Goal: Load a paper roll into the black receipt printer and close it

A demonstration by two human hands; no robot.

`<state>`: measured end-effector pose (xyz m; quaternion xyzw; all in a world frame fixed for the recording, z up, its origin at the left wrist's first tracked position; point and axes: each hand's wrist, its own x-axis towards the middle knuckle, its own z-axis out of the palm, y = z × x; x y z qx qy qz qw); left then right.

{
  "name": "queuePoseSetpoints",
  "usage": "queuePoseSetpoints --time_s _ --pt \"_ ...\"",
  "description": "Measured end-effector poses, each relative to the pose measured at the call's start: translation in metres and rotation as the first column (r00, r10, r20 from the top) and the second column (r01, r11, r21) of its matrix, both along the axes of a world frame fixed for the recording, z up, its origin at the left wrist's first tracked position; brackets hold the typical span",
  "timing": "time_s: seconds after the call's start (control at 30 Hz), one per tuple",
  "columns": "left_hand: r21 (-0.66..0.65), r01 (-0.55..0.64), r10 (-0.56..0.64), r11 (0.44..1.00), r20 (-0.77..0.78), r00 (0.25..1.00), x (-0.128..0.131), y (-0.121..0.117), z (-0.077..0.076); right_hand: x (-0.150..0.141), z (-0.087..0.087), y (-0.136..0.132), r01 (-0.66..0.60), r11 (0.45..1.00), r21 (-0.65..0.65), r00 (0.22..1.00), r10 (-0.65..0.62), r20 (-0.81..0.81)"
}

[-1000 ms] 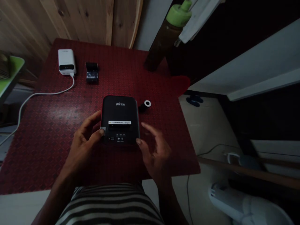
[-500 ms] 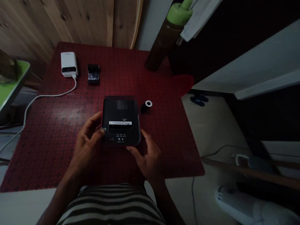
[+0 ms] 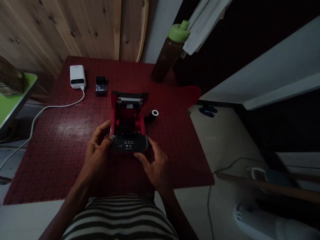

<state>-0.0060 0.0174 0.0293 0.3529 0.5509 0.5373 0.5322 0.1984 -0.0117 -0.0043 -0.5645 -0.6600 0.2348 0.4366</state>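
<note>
A small black and red label printer [image 3: 129, 143] rests on the red table with its lid [image 3: 130, 96] raised at the back. Its red inner bay shows, with a light roller on the lid. My left hand [image 3: 98, 146] grips the printer's left side, the thumb on the front left corner. Around the front right corner my right hand [image 3: 156, 161] is closed, thumb at the front edge and fingers along the side. A small roll [image 3: 155, 113] with a white end and dark outside lies just right of the printer.
A white power bank [image 3: 77, 76] with a plugged-in white cable [image 3: 57, 106] is at the back left of the red table [image 3: 180, 160]. Near it lies a small black roll [image 3: 101, 86]. A brown bottle with a green cap [image 3: 168, 55] stands at the back right.
The printer's lid has swung up and back, and its red interior now shows. Both hands stay at the printer's front corners. The view has shifted slightly.
</note>
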Motion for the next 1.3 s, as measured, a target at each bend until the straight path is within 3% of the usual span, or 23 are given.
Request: queuePoseSetpoints --time_s 0.2,0.3,0.37,0.43,0.5,0.63,0.83,0.97,1.03,1.13,1.2,1.3 --pt "-0.006 -0.006 0.006 1.0 0.014 1.0 -0.005 0.0 -0.005 0.017 0.019 0.004 -0.04 0.999 -0.012 0.999 0.04 0.037" --pt "0.028 -0.002 0.002 1.0 0.003 1.0 -0.006 -0.002 -0.011 0.022 0.039 0.026 -0.065 0.992 0.11 0.992 0.052 0.115" --pt "0.088 -0.01 0.014 0.996 -0.04 0.999 -0.005 -0.003 -0.015 0.016 0.051 0.05 -0.176 0.969 0.175 0.969 0.14 0.202" --pt "0.157 -0.011 0.024 0.988 -0.086 0.996 -0.005 -0.004 -0.02 0.003 0.06 0.077 -0.341 0.93 0.135 0.899 0.28 0.336" --pt "0.204 0.005 0.019 0.979 -0.115 0.993 -0.004 -0.003 -0.023 -0.013 0.065 0.101 -0.463 0.886 -0.013 0.775 0.412 0.479" --pt "0.21 0.017 0.011 0.978 -0.131 0.991 -0.005 -0.003 -0.027 -0.038 0.07 0.128 -0.47 0.845 -0.255 0.537 0.503 0.677" --pt "0.173 0.02 -0.001 0.985 -0.109 0.994 -0.006 -0.004 -0.03 -0.046 0.078 0.137 -0.479 0.82 -0.314 0.434 0.532 0.727" --pt "0.17 0.016 0.006 0.985 -0.129 0.992 -0.006 -0.004 -0.029 -0.041 0.097 0.118 -0.456 0.867 -0.202 0.495 0.435 0.752" --pt "0.182 0.017 0.007 0.983 -0.132 0.991 -0.006 -0.004 -0.027 -0.03 0.108 0.102 -0.43 0.901 -0.065 0.6 0.338 0.725" --pt "0.177 0.031 -0.01 0.984 -0.119 0.993 -0.007 -0.005 -0.026 0.004 0.115 0.08 -0.312 0.944 0.104 0.817 0.21 0.538" --pt "0.164 0.035 -0.013 0.986 -0.135 0.991 -0.007 -0.005 -0.026 0.032 0.109 0.069 -0.199 0.975 0.098 0.917 0.15 0.369" --pt "0.161 0.019 0.009 0.987 -0.168 0.986 -0.008 -0.005 -0.027 0.067 0.079 0.054 -0.049 0.997 -0.054 0.982 0.058 0.178"
